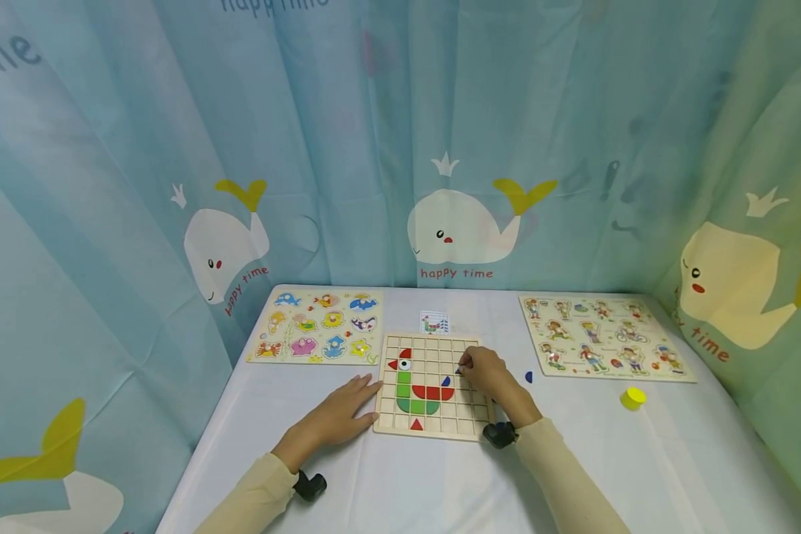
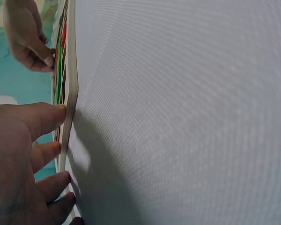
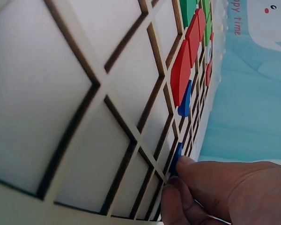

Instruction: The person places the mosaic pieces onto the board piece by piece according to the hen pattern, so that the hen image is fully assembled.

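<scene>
A wooden grid board (image 1: 434, 429) lies mid-table, with red, green and blue shapes set in its squares as a bird. Between thumb and fingers, my right hand (image 1: 489, 372) pinches a small blue piece (image 3: 177, 157) at a square near the board's right side. Another blue piece (image 3: 185, 101) sits in a square beside the red pieces (image 1: 432, 393). My left hand (image 1: 337, 414) has its fingers stretched out, and the fingertips touch the board's left edge. A loose blue half-circle piece (image 1: 529, 377) lies on the cloth right of my right hand.
Behind the board is a small picture card (image 1: 434, 322) of a bird. A sea-animal puzzle (image 1: 315, 326) lies back left, and a puzzle with figures (image 1: 604, 337) back right. A yellow cylinder (image 1: 633, 398) stands on the right. A whale-print curtain (image 1: 347, 148) surrounds the table.
</scene>
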Available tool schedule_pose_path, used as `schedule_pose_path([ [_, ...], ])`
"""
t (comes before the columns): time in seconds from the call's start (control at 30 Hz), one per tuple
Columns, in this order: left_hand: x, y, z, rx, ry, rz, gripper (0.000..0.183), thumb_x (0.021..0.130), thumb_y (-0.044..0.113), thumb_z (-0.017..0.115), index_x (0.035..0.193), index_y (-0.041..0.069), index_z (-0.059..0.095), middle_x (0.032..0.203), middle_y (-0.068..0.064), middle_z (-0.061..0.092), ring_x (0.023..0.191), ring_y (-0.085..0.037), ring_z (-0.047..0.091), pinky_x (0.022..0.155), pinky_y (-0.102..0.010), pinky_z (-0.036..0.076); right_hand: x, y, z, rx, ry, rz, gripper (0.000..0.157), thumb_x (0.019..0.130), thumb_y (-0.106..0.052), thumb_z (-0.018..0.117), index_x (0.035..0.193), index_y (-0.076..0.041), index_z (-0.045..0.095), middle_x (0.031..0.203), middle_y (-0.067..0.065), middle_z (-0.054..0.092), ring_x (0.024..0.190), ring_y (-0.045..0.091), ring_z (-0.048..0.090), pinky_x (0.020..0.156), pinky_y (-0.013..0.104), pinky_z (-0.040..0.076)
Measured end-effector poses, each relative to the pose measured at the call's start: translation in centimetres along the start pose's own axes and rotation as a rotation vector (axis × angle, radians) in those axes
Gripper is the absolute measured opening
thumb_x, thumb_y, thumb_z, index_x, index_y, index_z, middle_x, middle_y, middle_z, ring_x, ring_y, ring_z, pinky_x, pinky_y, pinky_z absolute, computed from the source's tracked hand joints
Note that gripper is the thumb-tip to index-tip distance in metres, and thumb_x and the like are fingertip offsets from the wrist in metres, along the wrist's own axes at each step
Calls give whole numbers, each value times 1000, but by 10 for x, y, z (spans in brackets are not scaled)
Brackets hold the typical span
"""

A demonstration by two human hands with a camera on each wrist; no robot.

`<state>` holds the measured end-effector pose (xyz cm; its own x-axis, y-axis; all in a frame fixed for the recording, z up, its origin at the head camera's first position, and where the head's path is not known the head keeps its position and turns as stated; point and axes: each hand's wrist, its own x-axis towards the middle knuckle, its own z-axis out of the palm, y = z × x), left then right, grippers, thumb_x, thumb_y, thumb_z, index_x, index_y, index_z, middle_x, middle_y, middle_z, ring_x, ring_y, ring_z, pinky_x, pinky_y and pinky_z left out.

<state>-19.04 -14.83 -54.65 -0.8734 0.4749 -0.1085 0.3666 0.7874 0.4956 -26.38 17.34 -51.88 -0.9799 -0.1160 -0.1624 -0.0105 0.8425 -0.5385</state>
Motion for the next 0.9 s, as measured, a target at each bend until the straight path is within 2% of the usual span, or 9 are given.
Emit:
schedule_pose_path([
  [0.3, 1, -1, 2, 7, -1, -2, 62, 107, 35, 60, 163, 16, 43, 171, -14, 33, 160, -39, 28, 128, -59, 29, 2, 5, 4, 17, 19, -22, 7, 99, -6, 70, 104, -4, 65, 94, 9, 66, 84, 22, 59, 74, 38, 53],
  [0.5, 3, -3, 5, 11, -1, -7, 62, 107, 37, 61, 163, 17, 42, 172, -12, 33, 160, -37, 28, 128, -58, 30, -4, 8, -1, 18, 33, -49, 7, 99, -6, 70, 103, -4, 65, 95, 11, 67, 84, 24, 61, 74, 41, 54],
  [0.63, 2, -4, 5, 10, 1, -8, 63, 107, 38, 60, 163, 18, 42, 172, -12, 33, 160, -36, 28, 128, -58, 29, -7, 20, -13, 4, 61, -58, 11, 99, -8, 69, 108, -1, 67, 102, 17, 68, 89, 29, 64, 78, 48, 56],
  [0.77, 2, -4, 5, 15, 0, -16, 63, 107, 39, 60, 164, 20, 42, 172, -10, 33, 160, -35, 27, 128, -57, 29, -10, 41, -30, -23, 64, -7, 24, 100, -10, 68, 120, 3, 65, 116, 26, 65, 98, 38, 65, 82, 52, 57],
  [0.9, 2, -5, 5, 19, 1, -16, 63, 107, 39, 60, 164, 20, 41, 172, -10, 33, 160, -35, 28, 128, -57, 29, -17, 62, -48, -67, 73, 63, 31, 98, -7, 67, 124, 8, 62, 121, 33, 60, 103, 44, 64, 84, 55, 57],
])
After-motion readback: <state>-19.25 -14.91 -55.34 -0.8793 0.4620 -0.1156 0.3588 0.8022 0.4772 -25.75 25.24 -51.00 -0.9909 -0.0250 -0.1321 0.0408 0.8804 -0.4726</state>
